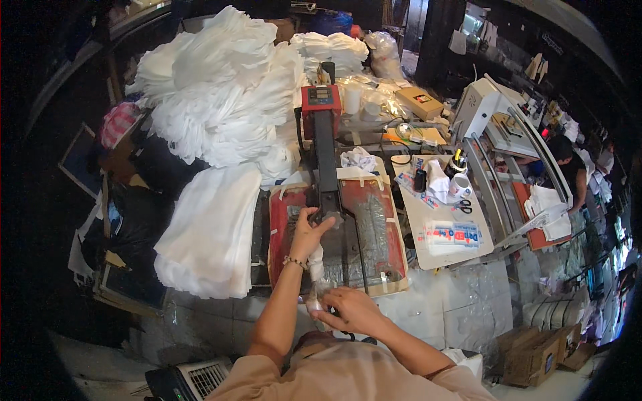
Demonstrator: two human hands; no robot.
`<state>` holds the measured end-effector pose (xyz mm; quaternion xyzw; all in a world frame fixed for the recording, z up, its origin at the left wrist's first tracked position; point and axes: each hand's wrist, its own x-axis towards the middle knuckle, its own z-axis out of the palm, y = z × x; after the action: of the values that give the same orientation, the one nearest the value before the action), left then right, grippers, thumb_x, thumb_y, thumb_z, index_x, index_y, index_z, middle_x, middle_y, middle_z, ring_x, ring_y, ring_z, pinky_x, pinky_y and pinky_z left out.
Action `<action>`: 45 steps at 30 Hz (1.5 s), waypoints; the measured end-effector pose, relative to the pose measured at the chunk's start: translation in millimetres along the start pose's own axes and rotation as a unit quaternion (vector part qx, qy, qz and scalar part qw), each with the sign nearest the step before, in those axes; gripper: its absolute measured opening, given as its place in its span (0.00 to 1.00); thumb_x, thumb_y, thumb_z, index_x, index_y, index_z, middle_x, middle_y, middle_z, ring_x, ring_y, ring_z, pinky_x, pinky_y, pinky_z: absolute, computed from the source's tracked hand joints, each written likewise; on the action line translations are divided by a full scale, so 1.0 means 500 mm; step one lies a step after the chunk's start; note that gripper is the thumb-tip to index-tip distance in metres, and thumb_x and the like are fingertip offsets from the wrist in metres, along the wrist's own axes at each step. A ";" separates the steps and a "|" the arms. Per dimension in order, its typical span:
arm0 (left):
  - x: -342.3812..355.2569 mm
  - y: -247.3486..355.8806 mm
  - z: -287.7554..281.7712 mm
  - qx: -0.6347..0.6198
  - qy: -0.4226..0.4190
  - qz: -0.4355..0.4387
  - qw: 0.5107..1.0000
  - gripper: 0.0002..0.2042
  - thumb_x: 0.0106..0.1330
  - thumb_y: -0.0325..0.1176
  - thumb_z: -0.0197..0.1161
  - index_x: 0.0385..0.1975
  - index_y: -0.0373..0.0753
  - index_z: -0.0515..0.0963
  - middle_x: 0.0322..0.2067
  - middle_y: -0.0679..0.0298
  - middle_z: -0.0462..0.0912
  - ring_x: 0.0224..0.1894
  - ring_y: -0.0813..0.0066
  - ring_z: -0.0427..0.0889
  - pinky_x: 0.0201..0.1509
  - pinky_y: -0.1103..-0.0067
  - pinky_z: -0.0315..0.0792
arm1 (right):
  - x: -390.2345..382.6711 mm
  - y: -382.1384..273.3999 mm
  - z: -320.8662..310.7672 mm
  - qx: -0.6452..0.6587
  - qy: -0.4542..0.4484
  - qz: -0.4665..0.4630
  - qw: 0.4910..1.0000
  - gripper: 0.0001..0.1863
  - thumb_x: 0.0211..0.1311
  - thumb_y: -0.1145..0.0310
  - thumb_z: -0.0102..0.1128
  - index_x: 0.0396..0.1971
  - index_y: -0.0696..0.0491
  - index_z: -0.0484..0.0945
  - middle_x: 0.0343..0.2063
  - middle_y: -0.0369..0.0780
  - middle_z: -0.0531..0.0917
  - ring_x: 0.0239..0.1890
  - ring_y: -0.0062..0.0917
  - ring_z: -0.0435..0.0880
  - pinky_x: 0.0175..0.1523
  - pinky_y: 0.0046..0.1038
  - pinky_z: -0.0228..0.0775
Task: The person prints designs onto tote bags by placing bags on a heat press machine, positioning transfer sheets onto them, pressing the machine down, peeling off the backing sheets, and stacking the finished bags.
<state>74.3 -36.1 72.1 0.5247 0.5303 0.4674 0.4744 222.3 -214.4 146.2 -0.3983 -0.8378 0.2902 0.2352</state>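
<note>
Head view. Your left hand [309, 230] sits at frame centre, fingers wrapped around the black handle [326, 210] of the red-and-black heat press [321, 127]. The press arm runs as a long black bar from the red control box in the upper middle down to that handle. Under it lies the flat red press bed [374, 234], edged with tan tape and covered by a crinkled clear sheet.

Your right hand [351, 311] is in the lower centre, fingers curled narrow on a small crumpled clear plastic wrapper [319, 291]; what is inside it you cannot tell. It sits just below the near edge of the bed.

Left of the press, a folded stack of white fabric pieces [210, 234] rests by the bed, with a large loose heap of white fabric [221, 87] at upper left. Right of the bed, a white board [445, 250] carries a white mug [459, 187] and black-handled scissors [463, 208].
</note>
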 end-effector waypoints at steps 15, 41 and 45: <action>-0.014 0.039 0.001 -0.004 -0.023 -0.026 0.999 0.30 0.59 0.43 0.76 0.55 0.32 0.70 0.42 0.58 0.82 0.41 0.75 0.79 0.47 0.78 0.74 | 0.000 -0.010 -0.015 0.001 -0.004 0.008 1.000 0.21 0.68 0.52 0.58 0.31 0.58 0.80 0.31 0.48 0.82 0.37 0.44 0.82 0.44 0.42 0.74; 0.001 0.001 -0.001 0.005 -0.006 -0.011 1.000 0.32 0.56 0.44 0.77 0.55 0.32 0.71 0.37 0.63 0.81 0.35 0.79 0.76 0.40 0.79 0.73 | -0.004 -0.002 -0.001 -0.002 0.005 0.000 1.000 0.21 0.67 0.51 0.59 0.33 0.57 0.81 0.31 0.47 0.82 0.38 0.44 0.82 0.44 0.42 0.75; -0.002 0.009 -0.002 0.025 0.003 -0.012 1.000 0.30 0.56 0.43 0.78 0.52 0.34 0.72 0.34 0.65 0.80 0.30 0.79 0.74 0.34 0.79 0.72 | -0.013 -0.016 -0.003 -0.011 -0.014 0.022 1.000 0.23 0.67 0.49 0.59 0.32 0.58 0.81 0.32 0.49 0.82 0.39 0.43 0.82 0.44 0.42 0.74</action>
<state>73.9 -36.9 76.9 0.5284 0.5497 0.4497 0.4651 222.9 -223.3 151.6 -0.4152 -0.8351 0.2920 0.2122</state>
